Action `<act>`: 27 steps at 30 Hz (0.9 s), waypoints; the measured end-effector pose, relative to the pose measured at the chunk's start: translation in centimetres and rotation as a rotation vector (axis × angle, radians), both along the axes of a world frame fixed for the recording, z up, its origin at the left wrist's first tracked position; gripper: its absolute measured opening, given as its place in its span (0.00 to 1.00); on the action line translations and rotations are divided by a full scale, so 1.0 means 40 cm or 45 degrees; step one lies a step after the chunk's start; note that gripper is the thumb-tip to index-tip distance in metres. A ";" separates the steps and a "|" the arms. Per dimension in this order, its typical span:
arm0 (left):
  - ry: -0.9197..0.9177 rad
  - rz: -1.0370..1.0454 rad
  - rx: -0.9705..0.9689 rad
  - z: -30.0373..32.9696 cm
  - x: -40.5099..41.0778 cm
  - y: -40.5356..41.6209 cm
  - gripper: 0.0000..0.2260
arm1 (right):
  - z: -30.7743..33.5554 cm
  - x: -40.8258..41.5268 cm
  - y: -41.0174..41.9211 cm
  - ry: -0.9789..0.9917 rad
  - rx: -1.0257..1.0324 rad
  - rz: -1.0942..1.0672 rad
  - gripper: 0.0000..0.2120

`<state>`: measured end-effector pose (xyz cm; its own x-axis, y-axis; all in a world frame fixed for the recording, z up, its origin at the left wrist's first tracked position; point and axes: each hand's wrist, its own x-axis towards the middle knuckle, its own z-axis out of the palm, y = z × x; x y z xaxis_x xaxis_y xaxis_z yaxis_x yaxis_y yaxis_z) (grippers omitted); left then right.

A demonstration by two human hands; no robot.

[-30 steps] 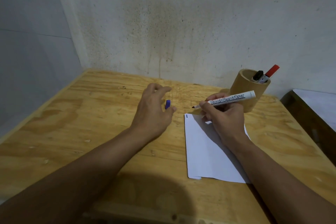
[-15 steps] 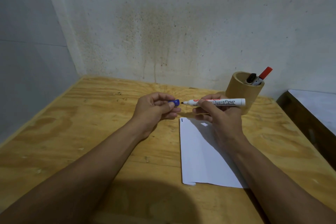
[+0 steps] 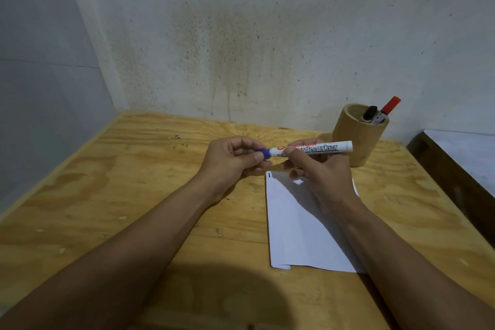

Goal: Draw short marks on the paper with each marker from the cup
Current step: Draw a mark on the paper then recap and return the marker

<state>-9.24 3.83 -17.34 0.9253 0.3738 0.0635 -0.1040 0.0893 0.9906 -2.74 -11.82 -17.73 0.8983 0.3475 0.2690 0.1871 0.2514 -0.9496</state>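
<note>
Nearest the viewer, the white paper lies flat on the wooden desk, its long side running away from the person, with one short blue mark at its far left corner. The rest of the sheet is bare, so there is plenty of room for further marks.

Just above the paper's far edge, both hands meet over the desk. The right hand is closed around the barrel of the blue marker, which lies nearly level, its long axis running left to right with the blunt end pointing toward the cup. The left hand pinches the blue cap at the marker's left end; cap and barrel appear joined (whether fully clicked home cannot be told).

The step in hand looks like recapping. The return path then runs along the marker's own axis, rightward and slightly away, to the wooden cup, which stands just beyond the marker's blunt end. The right hand is clearly the nearer one.

The cup holds a black-capped marker and a red-capped marker, leaning to its right side, leaving its left side open. Behind rises the stained wall.
</note>
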 end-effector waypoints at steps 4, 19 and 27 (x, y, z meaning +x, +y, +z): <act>-0.037 0.033 0.000 0.030 -0.004 -0.020 0.05 | 0.022 -0.002 -0.010 -0.067 0.014 -0.021 0.04; -0.173 0.076 0.997 0.170 0.111 -0.161 0.17 | 0.253 0.117 -0.208 -0.340 -0.600 -0.489 0.10; -0.022 -0.223 1.522 0.178 0.193 -0.225 0.26 | 0.378 0.240 -0.279 -0.705 -1.372 -0.723 0.14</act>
<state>-1.53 -5.17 -10.21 0.9532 -0.0602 0.2962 -0.1964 -0.8682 0.4557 6.85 -22.98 -2.62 0.8502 0.2324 0.4723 0.4377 -0.8105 -0.3892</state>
